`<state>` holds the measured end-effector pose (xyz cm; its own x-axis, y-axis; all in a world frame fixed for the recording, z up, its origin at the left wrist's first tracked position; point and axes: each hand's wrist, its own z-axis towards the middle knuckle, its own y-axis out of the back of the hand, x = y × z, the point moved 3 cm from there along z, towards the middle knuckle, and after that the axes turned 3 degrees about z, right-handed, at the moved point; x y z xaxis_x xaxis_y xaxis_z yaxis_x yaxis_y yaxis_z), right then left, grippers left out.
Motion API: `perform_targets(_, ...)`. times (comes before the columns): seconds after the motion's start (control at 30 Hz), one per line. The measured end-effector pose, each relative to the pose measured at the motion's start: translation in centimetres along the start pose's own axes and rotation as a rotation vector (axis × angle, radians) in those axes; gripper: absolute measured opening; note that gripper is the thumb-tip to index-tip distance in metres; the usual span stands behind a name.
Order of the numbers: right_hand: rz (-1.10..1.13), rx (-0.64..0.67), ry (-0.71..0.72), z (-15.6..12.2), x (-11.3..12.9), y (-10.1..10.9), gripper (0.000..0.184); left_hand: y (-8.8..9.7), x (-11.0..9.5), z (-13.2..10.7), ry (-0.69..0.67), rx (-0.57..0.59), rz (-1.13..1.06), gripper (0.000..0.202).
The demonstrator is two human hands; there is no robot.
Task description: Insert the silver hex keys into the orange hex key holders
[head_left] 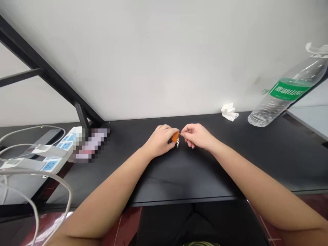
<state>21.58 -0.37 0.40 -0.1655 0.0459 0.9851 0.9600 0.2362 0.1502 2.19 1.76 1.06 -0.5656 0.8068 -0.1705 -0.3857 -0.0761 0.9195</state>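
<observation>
Both my hands meet over the middle of the black table (194, 177). My left hand (161, 140) is closed around a small orange holder (175, 137) with short metal pieces sticking out of its lower end. My right hand (196, 136) is pinched just to the right of it, fingertips touching the holder's top edge. What the right fingertips grip is too small to name.
A clear plastic water bottle (284, 95) with a green label stands at the back right, near a crumpled white tissue (230, 111). At the left lie white power strips (55, 153) with grey and white cables (38, 177). A white wall rises behind the table.
</observation>
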Motion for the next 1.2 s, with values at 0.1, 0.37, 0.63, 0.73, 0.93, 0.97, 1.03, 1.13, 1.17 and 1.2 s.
perform_targets(0.1,0.283,-0.013,-0.058,0.5,-0.5,-0.5,0.019,0.0,-0.4,0.0,0.005,-0.007,-0.016,0.038)
perform_targets(0.37,0.696,0.152,-0.102,0.9,-1.3,-0.6,0.029,-0.2,-0.1,-0.3,0.106,-0.09,-0.158,0.039)
perform_targets(0.63,0.701,0.141,-0.166,0.9,-1.5,-1.2,0.037,0.1,-1.1,-0.2,0.05,-0.079,-0.127,0.04)
perform_targets(0.73,0.728,0.177,-0.167,0.9,-1.6,-1.1,0.03,0.2,-1.1,-0.2,0.058,-0.077,-0.138,0.036)
perform_targets(0.93,0.74,0.146,-0.174,0.8,-1.7,-0.6,0.02,0.2,-0.7,-0.4,0.056,-0.101,-0.105,0.035)
perform_targets(0.97,0.734,0.137,-0.176,0.7,-1.6,-0.5,0.019,0.1,-0.6,-0.4,0.07,-0.1,-0.102,0.035)
perform_targets(1.03,0.725,0.123,-0.177,0.5,-1.5,-0.4,0.016,-0.1,-0.2,-0.5,0.125,-0.096,-0.105,0.036)
perform_targets(1.13,0.721,0.107,-0.174,0.2,-1.2,-0.4,0.012,-0.5,0.5,-0.7,0.224,-0.1,-0.126,0.04)
perform_targets(1.17,0.716,0.102,-0.176,0.2,-1.1,-0.4,0.012,-0.5,0.8,-0.7,0.253,-0.108,-0.135,0.041)
perform_targets(1.2,0.71,0.098,-0.18,0.1,-1.1,-0.3,0.012,-0.6,1.0,-0.8,0.281,-0.119,-0.145,0.041)
